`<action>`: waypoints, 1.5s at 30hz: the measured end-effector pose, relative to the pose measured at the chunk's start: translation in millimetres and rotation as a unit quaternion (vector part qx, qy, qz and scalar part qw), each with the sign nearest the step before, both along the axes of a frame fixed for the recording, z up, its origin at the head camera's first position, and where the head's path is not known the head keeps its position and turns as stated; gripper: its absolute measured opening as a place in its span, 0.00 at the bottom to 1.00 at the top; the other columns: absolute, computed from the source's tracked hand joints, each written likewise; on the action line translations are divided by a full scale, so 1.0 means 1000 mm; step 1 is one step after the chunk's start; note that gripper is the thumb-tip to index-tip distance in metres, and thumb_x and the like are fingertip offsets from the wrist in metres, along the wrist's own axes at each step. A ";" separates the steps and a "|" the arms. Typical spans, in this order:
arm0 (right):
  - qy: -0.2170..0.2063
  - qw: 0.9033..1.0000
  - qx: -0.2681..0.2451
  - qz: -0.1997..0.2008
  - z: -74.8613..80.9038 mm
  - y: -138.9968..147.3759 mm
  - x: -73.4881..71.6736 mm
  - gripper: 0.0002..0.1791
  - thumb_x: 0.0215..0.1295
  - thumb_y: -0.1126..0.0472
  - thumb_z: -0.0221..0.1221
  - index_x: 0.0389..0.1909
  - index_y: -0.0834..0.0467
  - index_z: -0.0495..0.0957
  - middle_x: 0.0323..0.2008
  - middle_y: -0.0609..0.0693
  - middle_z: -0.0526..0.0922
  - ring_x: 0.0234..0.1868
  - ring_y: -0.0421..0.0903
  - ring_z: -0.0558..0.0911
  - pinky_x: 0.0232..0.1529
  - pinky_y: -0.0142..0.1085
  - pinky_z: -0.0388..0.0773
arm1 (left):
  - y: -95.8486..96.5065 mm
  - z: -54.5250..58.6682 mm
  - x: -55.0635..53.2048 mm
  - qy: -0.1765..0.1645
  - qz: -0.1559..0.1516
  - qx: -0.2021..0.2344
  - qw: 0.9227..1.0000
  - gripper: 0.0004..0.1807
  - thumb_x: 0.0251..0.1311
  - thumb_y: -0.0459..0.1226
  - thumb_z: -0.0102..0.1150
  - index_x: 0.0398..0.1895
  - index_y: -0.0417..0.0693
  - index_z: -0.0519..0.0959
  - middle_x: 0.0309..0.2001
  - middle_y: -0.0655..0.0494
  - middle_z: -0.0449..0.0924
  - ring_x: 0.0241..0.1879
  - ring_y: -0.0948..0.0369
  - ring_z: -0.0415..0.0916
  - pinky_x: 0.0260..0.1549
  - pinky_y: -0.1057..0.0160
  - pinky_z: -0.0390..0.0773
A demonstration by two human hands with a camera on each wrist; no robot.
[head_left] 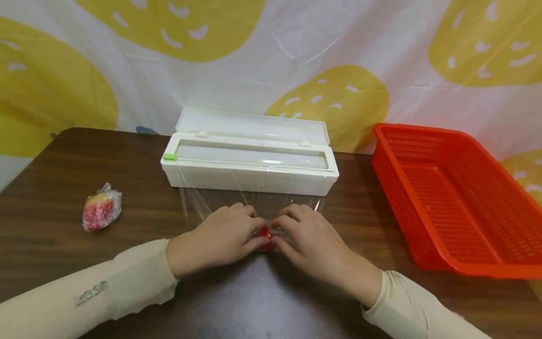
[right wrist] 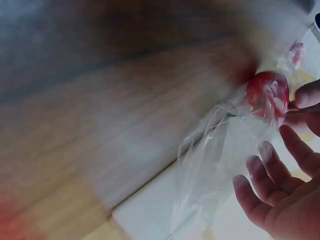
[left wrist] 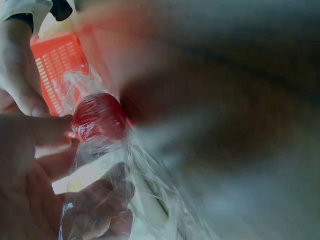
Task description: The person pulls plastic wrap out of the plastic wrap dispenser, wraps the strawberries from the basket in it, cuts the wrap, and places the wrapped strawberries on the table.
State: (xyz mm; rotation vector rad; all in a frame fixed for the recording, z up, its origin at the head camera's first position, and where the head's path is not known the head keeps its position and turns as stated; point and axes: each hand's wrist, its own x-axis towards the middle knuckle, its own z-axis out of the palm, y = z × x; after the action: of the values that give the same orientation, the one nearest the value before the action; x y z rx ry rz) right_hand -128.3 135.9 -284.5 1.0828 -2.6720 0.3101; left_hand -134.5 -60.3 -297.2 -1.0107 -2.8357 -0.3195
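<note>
A glossy red rounded thing (left wrist: 99,117) in clear plastic film (right wrist: 200,167) sits just in front of the long white plastic box (head_left: 250,181), on the person's side and near the middle of its length. The left hand (head_left: 220,233) and right hand (head_left: 313,240) meet there, each with curved fingers and thumb pinching the film about the red thing from its own side; how firmly they press, I cannot tell.

The film runs from the front of the box to the hands in slack folds and creases, and this looks like the main weak point. Pulled unevenly, it could bunch or cling to itself and leave a gap over the red thing. Tugged hard towards the person, it might drag the box, whose lid stands open at the back, across the dark wood-grain worktop (head_left: 131,162). The small green tab (head_left: 170,157) sits at the box's left end; a tear begun away from a cutting edge would probably run ragged. A loosened pinch could let the smooth red thing slip.

The red and yellow film-wrapped lump (head_left: 100,208), left of the box, and the red slatted plastic basket (head_left: 391,197), to its right, both seem clear of the hands' work.
</note>
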 end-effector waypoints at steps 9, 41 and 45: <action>0.004 1.000 0.013 0.009 -0.005 0.000 -0.001 0.14 0.57 0.53 0.64 0.44 0.51 0.81 0.42 0.45 0.81 0.45 0.45 0.79 0.47 0.41 0.76 | 0.001 0.001 -0.014 -0.011 0.007 -0.020 1.000 0.24 0.49 0.52 0.68 0.46 0.49 0.79 0.33 0.56 0.80 0.34 0.56 0.76 0.29 0.58 0.73; -0.047 0.999 0.014 -0.015 -0.003 0.001 -0.017 0.23 0.57 0.53 0.65 0.54 0.55 0.78 0.57 0.57 0.77 0.59 0.54 0.75 0.60 0.49 0.72 | 0.008 0.006 -0.038 -0.018 0.038 -0.057 0.997 0.19 0.49 0.55 0.67 0.38 0.55 0.79 0.34 0.60 0.83 0.39 0.56 0.77 0.39 0.54 0.71; -0.046 0.999 0.009 -0.020 -0.002 0.002 -0.017 0.22 0.57 0.53 0.64 0.53 0.55 0.78 0.57 0.57 0.76 0.60 0.54 0.74 0.59 0.50 0.72 | 0.007 0.006 -0.038 -0.009 0.042 -0.048 0.998 0.23 0.48 0.55 0.68 0.44 0.56 0.76 0.35 0.60 0.84 0.40 0.56 0.78 0.40 0.53 0.71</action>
State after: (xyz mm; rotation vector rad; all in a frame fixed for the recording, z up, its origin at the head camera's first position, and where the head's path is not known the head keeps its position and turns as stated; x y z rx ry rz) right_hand -145.6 137.5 -286.6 1.0420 -2.7790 0.3357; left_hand -172.4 -53.1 -291.0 -0.9065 -2.9248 -0.1854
